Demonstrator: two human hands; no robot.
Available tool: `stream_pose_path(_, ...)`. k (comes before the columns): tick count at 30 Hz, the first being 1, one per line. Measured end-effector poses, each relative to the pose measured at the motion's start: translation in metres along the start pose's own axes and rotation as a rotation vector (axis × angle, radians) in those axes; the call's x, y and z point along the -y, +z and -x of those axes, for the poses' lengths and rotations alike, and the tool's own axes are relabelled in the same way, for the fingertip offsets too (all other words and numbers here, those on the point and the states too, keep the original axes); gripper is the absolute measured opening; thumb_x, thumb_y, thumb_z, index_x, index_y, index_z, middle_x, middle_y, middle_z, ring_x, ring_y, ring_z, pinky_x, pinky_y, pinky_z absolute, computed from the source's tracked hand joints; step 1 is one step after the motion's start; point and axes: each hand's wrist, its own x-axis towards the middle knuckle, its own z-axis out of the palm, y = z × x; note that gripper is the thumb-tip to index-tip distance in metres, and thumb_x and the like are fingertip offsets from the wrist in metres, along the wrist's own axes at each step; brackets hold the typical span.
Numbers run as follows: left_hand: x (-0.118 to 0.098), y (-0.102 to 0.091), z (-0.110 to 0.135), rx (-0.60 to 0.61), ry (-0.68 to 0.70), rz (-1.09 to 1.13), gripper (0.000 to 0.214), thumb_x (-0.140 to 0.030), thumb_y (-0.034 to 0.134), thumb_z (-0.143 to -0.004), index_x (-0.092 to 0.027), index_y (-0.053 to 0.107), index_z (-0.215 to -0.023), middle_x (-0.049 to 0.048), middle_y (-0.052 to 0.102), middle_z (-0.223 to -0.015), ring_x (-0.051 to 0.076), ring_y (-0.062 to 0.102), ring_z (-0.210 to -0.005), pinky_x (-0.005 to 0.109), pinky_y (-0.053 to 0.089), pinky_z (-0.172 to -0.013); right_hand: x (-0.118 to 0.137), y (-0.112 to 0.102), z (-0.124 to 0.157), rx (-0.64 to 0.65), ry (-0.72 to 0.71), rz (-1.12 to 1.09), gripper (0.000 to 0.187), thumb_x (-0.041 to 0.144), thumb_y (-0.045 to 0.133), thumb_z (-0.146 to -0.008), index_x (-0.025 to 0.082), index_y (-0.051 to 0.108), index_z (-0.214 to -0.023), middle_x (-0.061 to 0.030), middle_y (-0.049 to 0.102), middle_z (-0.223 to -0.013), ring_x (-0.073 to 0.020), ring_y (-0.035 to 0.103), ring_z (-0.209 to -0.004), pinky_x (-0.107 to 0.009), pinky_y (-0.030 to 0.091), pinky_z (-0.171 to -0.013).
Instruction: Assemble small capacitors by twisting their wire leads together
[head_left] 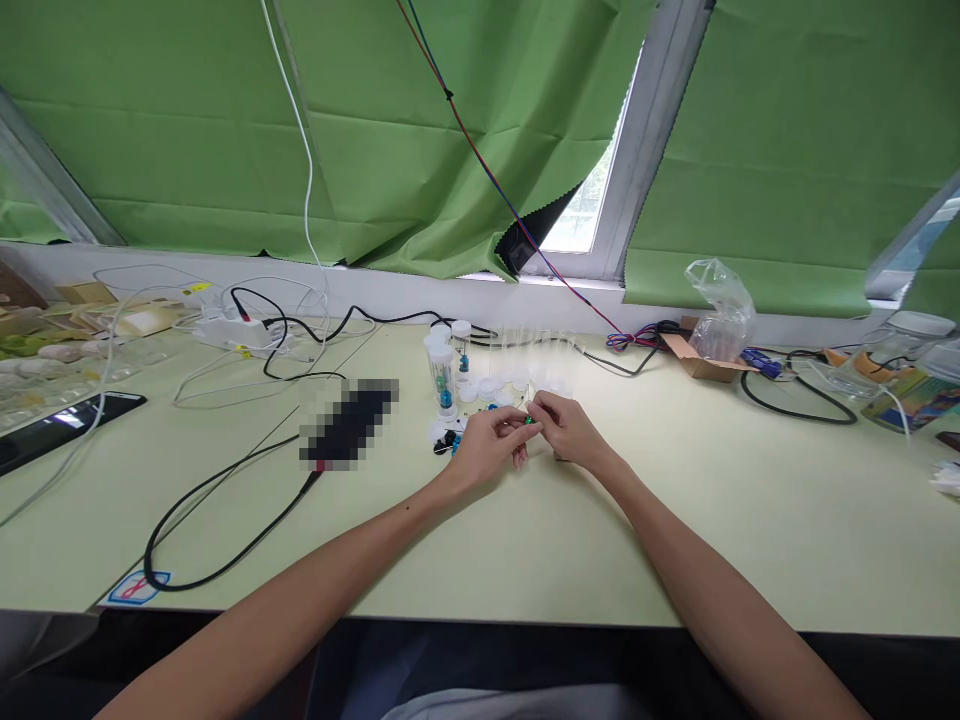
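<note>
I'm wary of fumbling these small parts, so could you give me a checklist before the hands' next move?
1. Green piece at the fingertips of the left hand: ok.
2. What the right hand pinches: cannot tell, too small.
3. Capped tubes upright: ok.
4. Blue and black parts kept apart: not ok, they lie together beside the left hand.
5. Black cable clear of both hands: ok.

green curtains (540, 90) partly cover bright windows (583, 218) above a white wall (420, 293) and pale table (795, 510).
</note>
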Motion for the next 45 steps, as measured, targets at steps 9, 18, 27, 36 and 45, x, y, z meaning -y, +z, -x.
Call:
stream_pose_path(9,0.0001,0.0006,-0.0006,0.011,-0.011,0.063,0.033,-0.047,0.062,-0.084,-0.016,0.066,-0.093,0.0004,0.064,-0.058,0.014,0.058,-0.051,0.028,0.048,-0.057,0.0011,0.0001,0.0003,0.007,0.035,-0.039,0.030,0.036,0.044,-0.092,0.021,0.040,-0.067,0.0050,0.038,-0.059,-0.0113,0.032,-0.055,-0.027,0.029,-0.055)
stream_pose_path(18,-0.0003,0.0007,0.0002,0.009,-0.019,0.071,0.034,-0.048,0.063,-0.083,-0.016,0.067,-0.092,0.0004,0.064,-0.060,0.014,0.059,-0.052,0.028,0.048,-0.057,0.0038,-0.0004,0.0005,0.033,0.061,-0.073,0.032,0.042,0.045,-0.093,0.022,0.043,-0.068,0.0048,0.042,-0.054,-0.0119,0.036,-0.052,-0.027,0.031,-0.053)
stream_pose_path(27,-0.0023,0.0005,0.0004,0.017,-0.014,0.067,0.032,-0.047,0.064,-0.082,-0.016,0.067,-0.092,0.0000,0.063,-0.059,0.014,0.058,-0.052,0.028,0.048,-0.058,0.0057,-0.0015,0.0006,0.032,0.082,-0.085,0.033,0.041,0.045,-0.093,0.022,0.041,-0.067,0.0050,0.043,-0.054,-0.0117,0.037,-0.052,-0.028,0.031,-0.055)
stream_pose_path(36,-0.0008,0.0007,0.0006,0.015,-0.010,0.079,0.031,-0.046,0.065,-0.082,-0.016,0.067,-0.090,0.0001,0.063,-0.058,0.014,0.058,-0.052,0.027,0.047,-0.058,0.0003,0.0001,0.0001,0.039,0.078,-0.091,0.033,0.043,0.045,-0.093,0.022,0.042,-0.068,0.0052,0.043,-0.054,-0.0114,0.038,-0.051,-0.027,0.031,-0.053)
stream_pose_path(45,-0.0015,0.0007,0.0007,0.010,-0.018,0.071,0.034,-0.049,0.062,-0.083,-0.016,0.067,-0.091,0.0006,0.063,-0.059,0.015,0.059,-0.052,0.028,0.048,-0.058,-0.0010,-0.0008,0.0000,0.059,0.067,-0.111,0.033,0.045,0.047,-0.092,0.021,0.045,-0.070,0.0044,0.045,-0.055,-0.0120,0.041,-0.052,-0.027,0.033,-0.053)
